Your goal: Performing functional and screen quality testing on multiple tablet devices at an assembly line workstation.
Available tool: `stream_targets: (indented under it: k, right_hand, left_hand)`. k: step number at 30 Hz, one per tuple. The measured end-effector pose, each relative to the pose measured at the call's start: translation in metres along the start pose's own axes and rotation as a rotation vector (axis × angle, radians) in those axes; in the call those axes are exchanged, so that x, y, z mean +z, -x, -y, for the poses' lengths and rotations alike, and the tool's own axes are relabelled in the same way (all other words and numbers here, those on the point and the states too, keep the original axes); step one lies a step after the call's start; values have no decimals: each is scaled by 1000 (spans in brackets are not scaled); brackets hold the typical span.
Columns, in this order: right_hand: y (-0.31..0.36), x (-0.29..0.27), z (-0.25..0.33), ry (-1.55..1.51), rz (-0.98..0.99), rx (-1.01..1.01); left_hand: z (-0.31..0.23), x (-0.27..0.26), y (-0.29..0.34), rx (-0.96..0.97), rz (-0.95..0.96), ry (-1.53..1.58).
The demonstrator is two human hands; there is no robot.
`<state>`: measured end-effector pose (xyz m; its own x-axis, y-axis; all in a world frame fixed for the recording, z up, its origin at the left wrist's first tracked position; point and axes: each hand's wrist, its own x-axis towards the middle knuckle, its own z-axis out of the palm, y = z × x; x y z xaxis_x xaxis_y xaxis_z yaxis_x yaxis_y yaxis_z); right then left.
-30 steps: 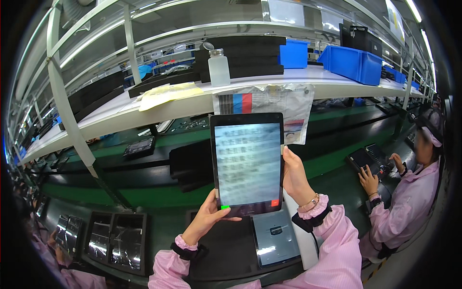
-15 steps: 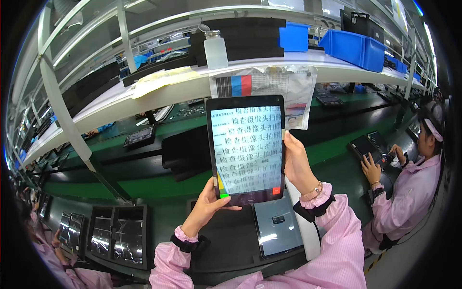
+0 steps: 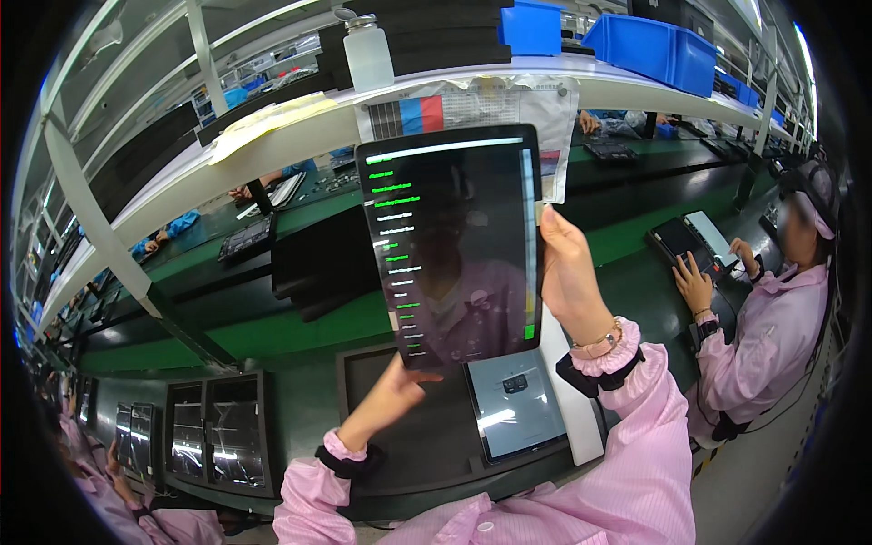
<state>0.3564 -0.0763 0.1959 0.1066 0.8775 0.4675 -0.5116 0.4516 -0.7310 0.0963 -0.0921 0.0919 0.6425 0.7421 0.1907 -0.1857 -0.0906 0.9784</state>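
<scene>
A black tablet (image 3: 454, 263) is held upright and slightly tilted, its dark screen showing a list of green and white text lines with a reflection. My right hand (image 3: 574, 272) grips its right edge, thumb along the side and the other fingers hidden behind. My left hand (image 3: 392, 395) is closed at the tablet's lower left corner; some of its fingers show below the bottom edge, and part of the hand is covered by the tablet. Below, a second tablet (image 3: 518, 409) lies back up, grey with a dark camera patch, beside a black mat (image 3: 409, 436).
A white shelf (image 3: 618, 77) crosses ahead, bearing a clear bottle (image 3: 368, 56) and blue bins (image 3: 649, 53). Printed sheets (image 3: 554, 136) hang from its edge. Black framed trays (image 3: 218, 436) sit at left. A co-worker in pink (image 3: 763, 300) handles a device at right.
The tablet's screen has gone from a bright page of large writing to a dark text list. My left thumb has left the screen's lower corner. The view has shifted, and the tablet sits higher.
</scene>
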Motion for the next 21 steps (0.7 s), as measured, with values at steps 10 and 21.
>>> stream_targets:
  k: [10,21]
  right_hand:
    - [19,-20,18,10,-95,2]
    - [24,-24,18,10,-140,23]
  left_hand:
    - [59,28,15,360,371,-1434]
    - [64,42,10,215,194,-1164]
